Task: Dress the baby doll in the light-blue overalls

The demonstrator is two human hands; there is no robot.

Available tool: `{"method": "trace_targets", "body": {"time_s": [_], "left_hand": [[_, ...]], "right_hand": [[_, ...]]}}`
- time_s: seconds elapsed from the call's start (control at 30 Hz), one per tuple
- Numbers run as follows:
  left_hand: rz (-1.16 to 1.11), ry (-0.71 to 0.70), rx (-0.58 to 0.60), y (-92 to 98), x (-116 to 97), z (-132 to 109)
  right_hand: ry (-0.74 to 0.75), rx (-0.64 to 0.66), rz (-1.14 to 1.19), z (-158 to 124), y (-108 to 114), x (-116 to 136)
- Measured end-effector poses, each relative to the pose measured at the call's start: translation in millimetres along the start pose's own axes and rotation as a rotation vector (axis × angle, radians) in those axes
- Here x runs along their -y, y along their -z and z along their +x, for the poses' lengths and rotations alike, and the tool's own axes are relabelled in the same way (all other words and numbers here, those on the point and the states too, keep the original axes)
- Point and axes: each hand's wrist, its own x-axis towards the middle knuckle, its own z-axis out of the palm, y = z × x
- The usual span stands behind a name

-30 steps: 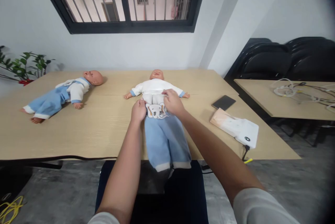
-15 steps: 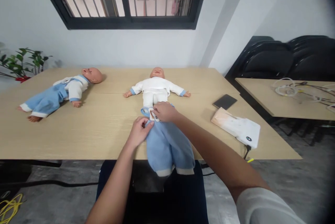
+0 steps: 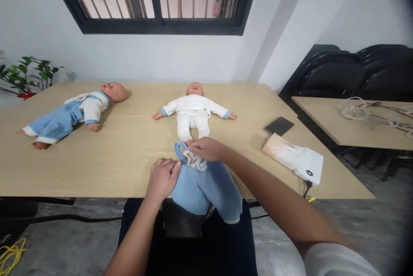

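Observation:
A pair of light blue doll overalls (image 3: 206,187), with a white patterned bib and a strap loop, hangs over the table's front edge. My right hand (image 3: 208,149) is closed on the top of the bib, the fingers partly hidden from view. My left hand (image 3: 163,179) grips the left side of the overalls near the waist, thumb on top. Just beyond the bib lies a baby doll (image 3: 193,110) on its back, arms spread, in a white top with blue cuffs and white leggings. Its feet are hidden behind my right hand.
A second doll (image 3: 77,112) in white and blue clothes lies on the table's left. On the right are a dark phone (image 3: 279,126) and a white device (image 3: 305,162) with a cable. A side table (image 3: 342,127) holds tangled cables; black chairs (image 3: 335,73) stand behind it.
Both hands have drawn the overalls toward me, away from the doll, so more of its white legs shows. One trouser leg now looks folded up, its cuff no longer visible.

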Motion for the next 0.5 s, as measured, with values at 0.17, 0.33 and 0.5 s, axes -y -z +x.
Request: {"method": "trace_targets", "body": {"time_s": [0.17,0.33,0.5], "left_hand": [[-0.091,-0.058,0.130,9.4,-5.4,-8.6],[-0.392,-0.134,0.272,12.2,-8.8,-13.9],[-0.301,-0.158,0.379,2.4,-17.7,-13.4]], "right_hand": [[0.056,0.075,-0.199,-10.0,-5.3,21.0],[0.089,0.016,-0.118,-14.9,-8.6,36.2],[0.044,0.115,-0.006,-16.4,-8.1,25.1]]}}
